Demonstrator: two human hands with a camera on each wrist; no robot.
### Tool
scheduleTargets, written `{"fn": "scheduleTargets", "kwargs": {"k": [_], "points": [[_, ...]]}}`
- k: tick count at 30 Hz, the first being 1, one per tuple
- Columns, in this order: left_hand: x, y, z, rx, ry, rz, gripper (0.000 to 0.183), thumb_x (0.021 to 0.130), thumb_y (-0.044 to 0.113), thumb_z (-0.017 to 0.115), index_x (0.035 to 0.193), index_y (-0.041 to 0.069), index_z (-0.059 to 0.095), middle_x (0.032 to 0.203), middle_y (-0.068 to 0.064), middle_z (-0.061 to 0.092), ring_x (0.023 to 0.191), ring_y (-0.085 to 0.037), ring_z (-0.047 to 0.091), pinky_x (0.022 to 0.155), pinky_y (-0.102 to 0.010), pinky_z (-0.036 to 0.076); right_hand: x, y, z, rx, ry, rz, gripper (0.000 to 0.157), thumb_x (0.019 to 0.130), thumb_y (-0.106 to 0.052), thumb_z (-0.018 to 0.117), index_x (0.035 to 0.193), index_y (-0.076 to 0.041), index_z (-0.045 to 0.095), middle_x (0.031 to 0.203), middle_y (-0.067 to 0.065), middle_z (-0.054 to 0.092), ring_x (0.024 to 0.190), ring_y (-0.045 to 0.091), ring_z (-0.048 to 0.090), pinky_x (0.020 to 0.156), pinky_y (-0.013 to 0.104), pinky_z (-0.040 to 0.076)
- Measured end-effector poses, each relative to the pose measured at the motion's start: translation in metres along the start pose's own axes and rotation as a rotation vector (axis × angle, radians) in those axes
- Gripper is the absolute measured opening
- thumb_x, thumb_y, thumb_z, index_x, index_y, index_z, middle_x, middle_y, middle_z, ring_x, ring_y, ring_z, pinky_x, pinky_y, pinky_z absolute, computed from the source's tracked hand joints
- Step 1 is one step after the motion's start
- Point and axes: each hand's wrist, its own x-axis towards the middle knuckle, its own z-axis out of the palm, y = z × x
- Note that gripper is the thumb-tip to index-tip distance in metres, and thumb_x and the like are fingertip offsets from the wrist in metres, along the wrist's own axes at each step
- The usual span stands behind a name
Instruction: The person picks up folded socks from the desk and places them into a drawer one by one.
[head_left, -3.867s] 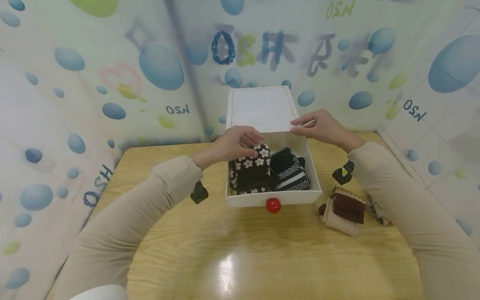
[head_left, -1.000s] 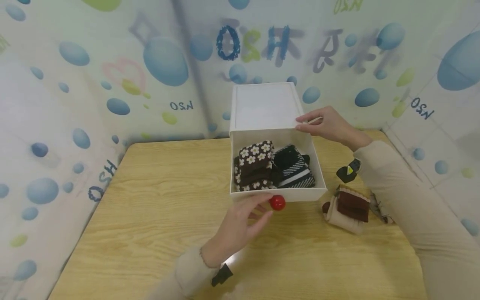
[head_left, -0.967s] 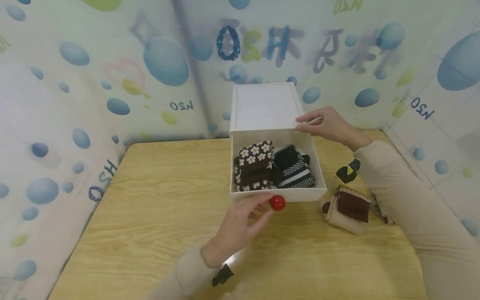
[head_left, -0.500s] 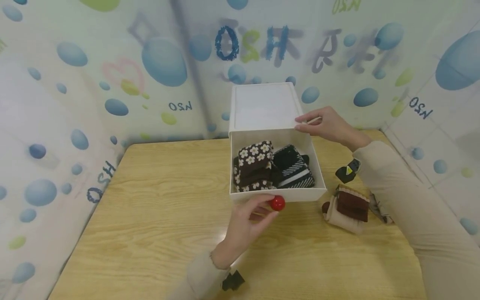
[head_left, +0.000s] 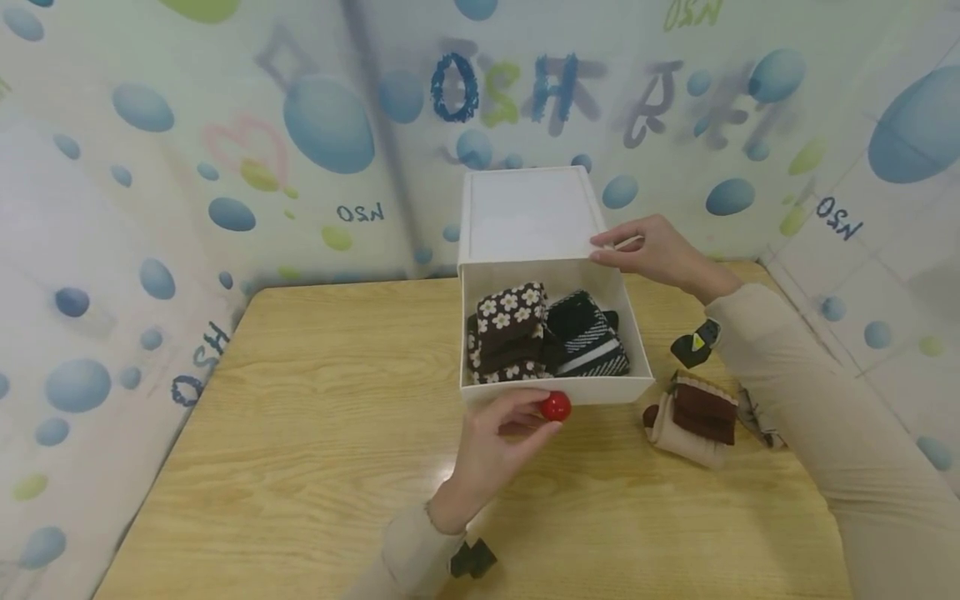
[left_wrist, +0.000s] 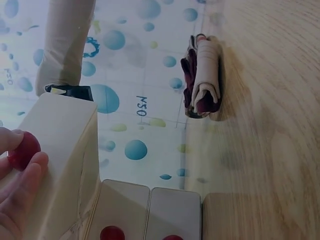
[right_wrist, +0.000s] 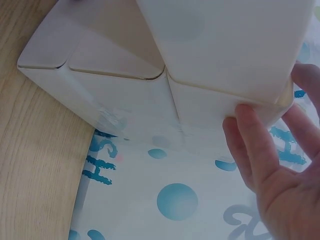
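A white drawer cabinet (head_left: pixel 531 212) stands at the back of the table with its top drawer (head_left: pixel 491 393) pulled out. Inside lie folded brown socks with white flowers (head_left: pixel 510 310) and black-and-white patterned folded socks (head_left: pixel 588 337). My left hand (head_left: pixel 487 450) pinches the drawer's red knob (head_left: pixel 556 407) between thumb and fingers, also seen in the left wrist view. At the cabinet's top right front corner, my right hand (head_left: pixel 654 252) grips the edge. In the right wrist view its fingers lie on both sides of that corner.
Folded beige and maroon socks (head_left: pixel 693 421) lie on the wooden table (head_left: pixel 337 400), right of the drawer, beside another patterned cloth piece (head_left: pixel 757 421) partly behind the right sleeve. Two lower drawer fronts (left_wrist: pixel 172 215) with red knobs show in the left wrist view. A patterned wall sheet (head_left: pixel 322 233) hangs behind.
My left hand has left the flowered socks inside the drawer and come forward to the red knob, its fingers closing around it. My right hand stays at the cabinet corner. The drawer remains out.
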Motion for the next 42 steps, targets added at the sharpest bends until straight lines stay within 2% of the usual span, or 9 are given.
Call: {"fn": "scheduleTargets", "kwargs": {"k": [5,13,19,21,26,29,31,38,42], "points": [[0.004,0.002,-0.002,0.001,0.0,0.005,0.03,0.071,0.001,0.071,0.099,0.001,0.06,0.087,-0.013,0.065,0.07,-0.017,0.064,0.059,-0.027,0.053,0.0,0.001,0.0,-0.004,0.007,-0.004,0.045,0.08,-0.035,0.063,0.115,-0.007,0.059,0.115,0.012,0.056,0.1,0.026,0.057,0.078,0.033,0.049],[0.012,0.0,-0.003,0.003,0.008,-0.021,0.03,0.071,-0.001,0.071,0.099,-0.001,0.06,0.087,-0.015,0.065,0.069,-0.022,0.064,0.06,-0.024,0.052,0.001,0.002,0.001,-0.004,0.016,-0.007,0.044,0.08,-0.035,0.064,0.114,-0.007,0.06,0.111,0.013,0.059,0.098,0.025,0.058,0.077,0.032,0.049],[0.025,0.02,-0.008,0.034,-0.004,-0.001,0.029,0.069,-0.008,0.069,0.095,-0.009,0.057,0.084,-0.021,0.063,0.067,-0.027,0.063,0.059,-0.03,0.053,0.002,0.003,0.001,-0.003,0.013,-0.008,0.045,0.08,-0.035,0.064,0.114,-0.007,0.06,0.113,0.012,0.058,0.098,0.025,0.058,0.077,0.032,0.049],[0.027,0.016,-0.008,0.037,-0.005,0.001,0.028,0.071,-0.006,0.069,0.096,-0.007,0.058,0.085,-0.019,0.064,0.067,-0.024,0.063,0.059,-0.027,0.053,0.001,0.003,0.001,-0.004,0.01,-0.011,0.045,0.08,-0.035,0.064,0.114,-0.007,0.06,0.114,0.012,0.057,0.099,0.025,0.057,0.078,0.034,0.049],[0.029,-0.008,-0.008,0.032,-0.011,-0.031,0.029,0.073,0.004,0.07,0.1,0.002,0.06,0.088,-0.012,0.065,0.071,-0.016,0.063,0.062,-0.022,0.051,0.002,0.003,0.001,-0.015,0.01,-0.024,0.044,0.08,-0.034,0.064,0.114,-0.006,0.06,0.114,0.013,0.057,0.098,0.025,0.058,0.079,0.036,0.049],[0.034,-0.008,-0.01,0.023,-0.009,-0.058,0.029,0.073,0.004,0.071,0.1,0.002,0.06,0.087,-0.012,0.066,0.07,-0.017,0.063,0.062,-0.023,0.052,0.002,0.003,0.0,-0.015,0.01,-0.025,0.043,0.081,-0.033,0.063,0.114,-0.006,0.06,0.114,0.013,0.057,0.097,0.025,0.058,0.078,0.034,0.049],[0.039,-0.006,-0.011,0.011,-0.008,-0.076,0.029,0.073,0.003,0.071,0.1,0.001,0.06,0.087,-0.013,0.066,0.071,-0.018,0.064,0.062,-0.024,0.052,0.001,0.002,-0.001,-0.015,0.013,-0.023,0.042,0.081,-0.033,0.064,0.113,-0.006,0.06,0.114,0.013,0.057,0.097,0.025,0.058,0.077,0.033,0.049],[0.057,0.015,-0.016,0.0,-0.023,-0.125,0.027,0.073,-0.004,0.068,0.098,-0.007,0.058,0.088,-0.02,0.064,0.072,-0.026,0.063,0.063,-0.029,0.052,0.002,0.003,-0.001,-0.013,0.007,-0.023,0.044,0.08,-0.034,0.064,0.113,-0.006,0.06,0.116,0.012,0.055,0.097,0.026,0.058,0.078,0.035,0.049],[0.066,0.014,-0.018,-0.004,-0.021,-0.132,0.026,0.074,-0.004,0.067,0.098,-0.008,0.057,0.089,-0.022,0.063,0.073,-0.028,0.063,0.063,-0.031,0.053,0.003,0.004,0.0,-0.012,0.0,-0.024,0.045,0.079,-0.036,0.064,0.113,-0.007,0.06,0.117,0.011,0.055,0.096,0.025,0.058,0.077,0.035,0.049]]}}
